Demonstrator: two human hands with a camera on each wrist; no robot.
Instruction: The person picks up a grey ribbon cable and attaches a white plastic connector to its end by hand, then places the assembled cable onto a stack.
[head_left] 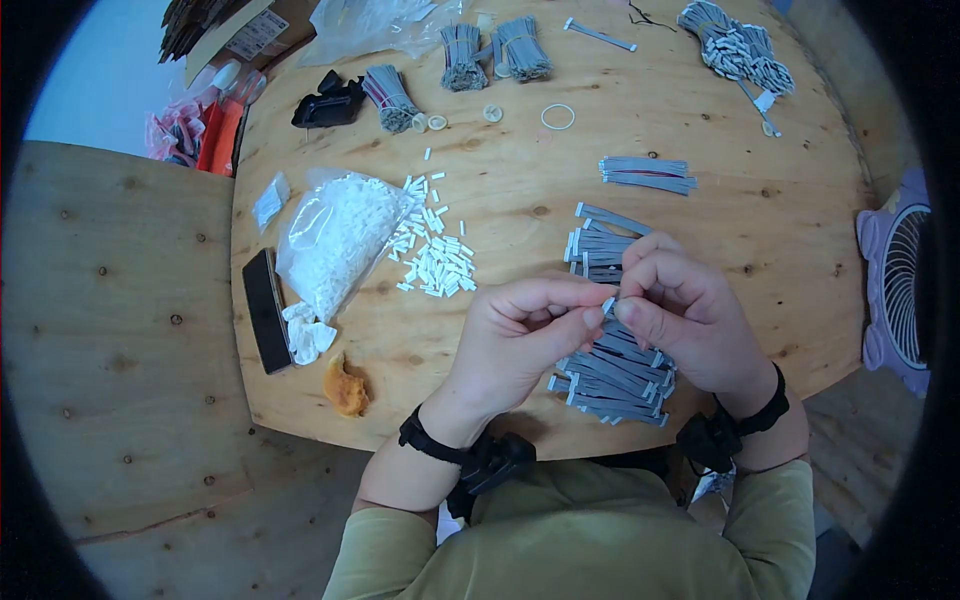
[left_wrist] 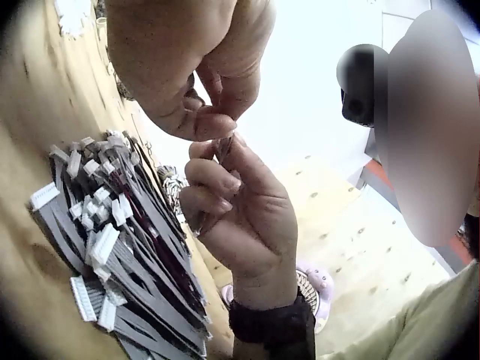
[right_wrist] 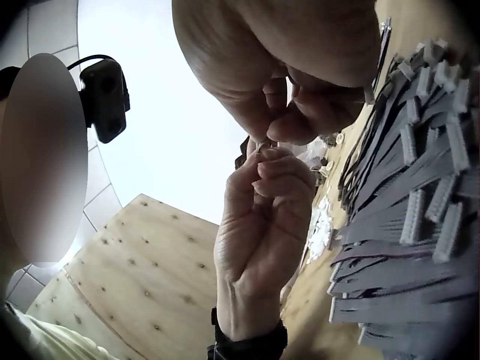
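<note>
Above a pile of grey ribbon cables with white connectors [head_left: 615,385], both hands meet fingertip to fingertip. Between them is a small white-ended piece [head_left: 608,307], mostly covered by the fingers. The left hand [head_left: 525,340] pinches it with thumb and index finger; the right hand [head_left: 685,315] pinches it from the other side, its other fingers curled. A thin dark strand [left_wrist: 223,148] shows between the fingertips in the left wrist view. Exactly which part each hand holds is hidden. More grey cables [right_wrist: 420,240] lie beside the hands in the right wrist view.
White tubular pieces [head_left: 440,262] lie loose beside a clear bag of them [head_left: 335,240]. A phone [head_left: 266,312] and a brown-orange item [head_left: 345,387] are at the left. Cable bundles [head_left: 463,58] stand at the back; a short cable stack [head_left: 648,174] lies beyond the hands. A purple fan [head_left: 900,285] is right.
</note>
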